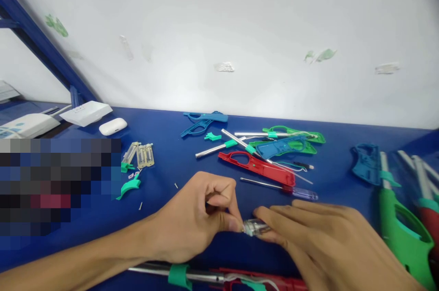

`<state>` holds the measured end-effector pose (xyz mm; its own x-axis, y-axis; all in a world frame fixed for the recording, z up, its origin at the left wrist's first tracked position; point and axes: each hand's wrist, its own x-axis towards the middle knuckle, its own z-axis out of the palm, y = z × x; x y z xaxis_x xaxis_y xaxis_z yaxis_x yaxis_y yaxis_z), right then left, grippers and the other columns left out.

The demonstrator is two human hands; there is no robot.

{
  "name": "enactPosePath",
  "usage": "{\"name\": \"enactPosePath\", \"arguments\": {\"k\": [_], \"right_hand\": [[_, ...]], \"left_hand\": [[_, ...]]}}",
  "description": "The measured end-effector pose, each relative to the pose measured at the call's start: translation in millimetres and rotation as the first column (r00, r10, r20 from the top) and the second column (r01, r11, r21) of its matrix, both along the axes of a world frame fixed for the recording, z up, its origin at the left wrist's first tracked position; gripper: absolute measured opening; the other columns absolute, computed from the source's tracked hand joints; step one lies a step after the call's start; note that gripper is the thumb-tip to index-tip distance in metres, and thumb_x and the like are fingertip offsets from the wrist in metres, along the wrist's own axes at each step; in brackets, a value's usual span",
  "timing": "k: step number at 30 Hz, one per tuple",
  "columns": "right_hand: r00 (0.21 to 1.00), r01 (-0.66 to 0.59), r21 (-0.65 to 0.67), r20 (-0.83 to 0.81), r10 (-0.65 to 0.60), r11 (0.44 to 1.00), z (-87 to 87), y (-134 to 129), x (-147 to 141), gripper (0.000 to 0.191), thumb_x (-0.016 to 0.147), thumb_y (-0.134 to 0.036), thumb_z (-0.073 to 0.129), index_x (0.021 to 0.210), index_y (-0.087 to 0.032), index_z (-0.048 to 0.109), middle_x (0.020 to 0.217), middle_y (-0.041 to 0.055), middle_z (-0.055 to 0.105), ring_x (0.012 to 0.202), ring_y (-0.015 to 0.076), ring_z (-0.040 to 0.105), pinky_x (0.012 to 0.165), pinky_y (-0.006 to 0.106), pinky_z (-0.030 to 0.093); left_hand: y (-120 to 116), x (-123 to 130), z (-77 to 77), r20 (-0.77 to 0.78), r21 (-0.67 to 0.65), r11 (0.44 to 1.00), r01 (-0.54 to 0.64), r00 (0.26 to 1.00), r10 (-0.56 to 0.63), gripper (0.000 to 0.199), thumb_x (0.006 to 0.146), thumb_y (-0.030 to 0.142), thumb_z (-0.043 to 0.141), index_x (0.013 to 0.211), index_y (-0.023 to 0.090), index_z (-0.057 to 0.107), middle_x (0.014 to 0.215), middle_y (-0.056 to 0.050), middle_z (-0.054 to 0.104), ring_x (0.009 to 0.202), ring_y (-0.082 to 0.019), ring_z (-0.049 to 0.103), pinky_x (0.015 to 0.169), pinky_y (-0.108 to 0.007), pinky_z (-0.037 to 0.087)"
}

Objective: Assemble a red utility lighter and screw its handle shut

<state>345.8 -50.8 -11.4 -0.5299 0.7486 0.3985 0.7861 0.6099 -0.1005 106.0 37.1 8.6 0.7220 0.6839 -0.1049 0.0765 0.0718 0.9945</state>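
Note:
My right hand [325, 236] grips a small clear plastic lighter fuel tank [253, 227], its end pointing left. The thumb and index finger of my left hand [202, 218] are pinched together right at that end; whatever lies between the fingertips is too small to make out. Below my hands, at the bottom edge, lies an opened red lighter casing [291, 282] with a metal tube [202, 275], a teal trigger piece [180, 276] and a white wire. Beyond my hands rests a screwdriver [300, 192] with a clear purplish handle.
Red [274, 173], blue [206, 121] and green casing halves [317, 136] lie with metal tubes at the back. Whole lighters [406, 236] lie at right. Several clear tanks [146, 156], teal triggers [130, 185] and loose screws [140, 206] are at left, near a white earbud case [113, 126].

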Motion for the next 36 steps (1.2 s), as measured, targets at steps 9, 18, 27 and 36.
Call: {"name": "enactPosePath", "arguments": {"k": [9, 18, 27, 36], "right_hand": [[0.999, 0.003, 0.095, 0.041, -0.007, 0.995, 15.7, 10, -2, 0.038, 0.101, -0.006, 0.042, 0.113, -0.022, 0.074, 0.102, 0.0023, 0.087, 0.079, 0.0251, 0.085, 0.047, 0.033, 0.063], [0.99, -0.017, 0.072, 0.138, 0.007, 0.997, -2.4, -1, 11, 0.037, 0.108, -0.016, 0.04, 0.13, -0.02, 0.069, 0.117, 0.003, 0.084, 0.091, 0.0266, 0.085, 0.064, 0.043, 0.072], [0.994, -0.017, 0.106, 0.109, 0.005, 0.994, 9.0, 4, 0, 0.032, 0.114, -0.02, 0.03, 0.124, -0.018, 0.06, 0.103, 0.0055, 0.086, 0.08, 0.0237, 0.085, 0.051, 0.034, 0.067], [0.98, -0.101, 0.074, 0.178, 0.087, 0.992, -10.6, -9, 18, 0.041, 0.103, -0.011, 0.04, 0.138, -0.022, 0.058, 0.124, 0.005, 0.083, 0.099, 0.0258, 0.084, 0.074, 0.039, 0.07]], "left_hand": [[8, -3, -1.3, 0.027, -0.127, 0.992, 0.019, 1.0, -0.016, 0.033, 0.078, 0.02, 0.092, 0.078, 0.018, 0.059, 0.077, 0.001, 0.076, 0.059, -0.008, 0.057, 0.052, -0.018, 0.045], [12, -4, 1.0, -0.051, -0.025, 0.997, 0.076, 0.996, -0.077, 0.012, 0.092, 0.026, 0.081, 0.102, 0.02, 0.082, 0.081, 0.002, 0.073, 0.055, -0.005, 0.056, 0.052, -0.016, 0.048], [11, -2, 0.7, -0.103, -0.005, 0.997, 0.077, 0.992, -0.077, 0.014, 0.092, 0.03, 0.081, 0.099, 0.02, 0.085, 0.081, -0.001, 0.076, 0.054, -0.007, 0.062, 0.052, -0.018, 0.042], [16, -7, -3.3, 0.022, -0.239, 0.961, 0.139, 0.99, -0.137, 0.011, 0.082, 0.024, 0.09, 0.092, 0.022, 0.088, 0.083, -0.002, 0.082, 0.055, -0.008, 0.065, 0.056, -0.019, 0.054]]}}
